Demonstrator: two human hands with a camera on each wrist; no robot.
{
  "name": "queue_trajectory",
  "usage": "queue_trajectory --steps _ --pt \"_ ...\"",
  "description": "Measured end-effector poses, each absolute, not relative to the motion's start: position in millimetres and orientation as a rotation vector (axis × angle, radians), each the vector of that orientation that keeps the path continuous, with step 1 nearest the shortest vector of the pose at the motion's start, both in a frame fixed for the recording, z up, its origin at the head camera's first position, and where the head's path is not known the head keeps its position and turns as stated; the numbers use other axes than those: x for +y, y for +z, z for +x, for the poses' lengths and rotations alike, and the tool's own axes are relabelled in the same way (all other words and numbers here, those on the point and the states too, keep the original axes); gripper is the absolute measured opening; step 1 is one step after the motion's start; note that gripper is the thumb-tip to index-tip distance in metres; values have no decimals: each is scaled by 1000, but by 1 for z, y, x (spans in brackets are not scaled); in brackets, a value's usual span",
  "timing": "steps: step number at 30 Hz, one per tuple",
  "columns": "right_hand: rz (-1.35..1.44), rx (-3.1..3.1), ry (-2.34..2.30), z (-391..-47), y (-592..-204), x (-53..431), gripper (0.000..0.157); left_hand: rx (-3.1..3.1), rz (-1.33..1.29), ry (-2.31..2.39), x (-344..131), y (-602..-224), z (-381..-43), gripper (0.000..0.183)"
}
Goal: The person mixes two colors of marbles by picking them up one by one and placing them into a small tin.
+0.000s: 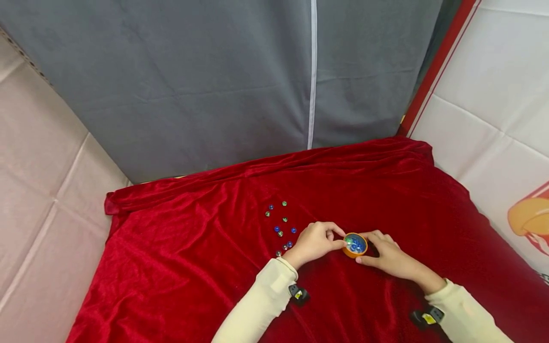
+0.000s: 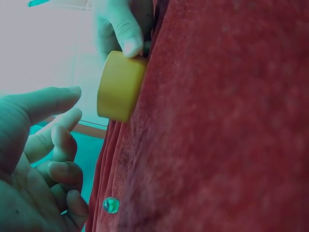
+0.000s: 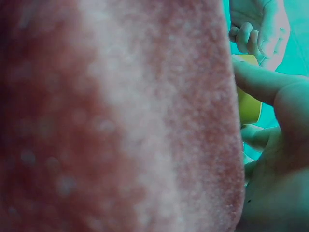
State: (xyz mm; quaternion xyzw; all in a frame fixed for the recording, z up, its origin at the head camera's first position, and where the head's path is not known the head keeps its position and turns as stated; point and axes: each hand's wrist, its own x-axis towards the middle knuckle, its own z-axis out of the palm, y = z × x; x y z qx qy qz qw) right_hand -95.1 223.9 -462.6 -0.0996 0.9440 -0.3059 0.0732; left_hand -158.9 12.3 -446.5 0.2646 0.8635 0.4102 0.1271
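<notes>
Head view: round orange cup (image 1: 352, 255), blue and green marbles (image 1: 355, 246) inside.

We are facing a grey curtain (image 1: 206, 85) that is hanging across the back, a white strip (image 1: 313, 71) running down it right of centre. On our left a pale, pinkish wall (image 1: 30, 190) is showing crossing creases; on our right a white wall (image 1: 493, 71) is carrying a red band (image 1: 442, 66) along its far edge and an orange print (image 1: 529, 216) lower down. Between them a red cloth (image 1: 171, 286) is spreading, wrinkling at left and bunching along the back. Light is catching its folds.
</notes>
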Motion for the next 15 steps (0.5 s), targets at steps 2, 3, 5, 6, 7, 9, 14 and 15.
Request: queue_trajectory --steps 2,3,5,6,7,9,14,15 --pt "-296 2833 -919 -95 -463 224 60 2518 765 1197 10 -446 -159 17" --pt "-292 2834 -920 -95 -463 223 61 2521 758 1198 9 -446 -160 17" --pt "-285 2835 -917 -95 -463 223 61 2527 746 1200 6 -445 -160 17" --pt "-289 2834 -916 -95 -463 223 61 2528 738 1202 4 -445 -161 17" --pt "-291 2837 -917 -95 -463 224 61 2527 729 1203 2 -445 -161 17" --pt "-289 2838 -916 -95 -462 224 61 2527 711 1208 -1 -445 -163 17" --pt "-295 2826 -930 -95 -462 225 60 2554 669 1228 -14 -446 -171 17" --pt "-292 2824 -932 -94 -462 225 60 2562 660 1233 -17 -446 -173 17"
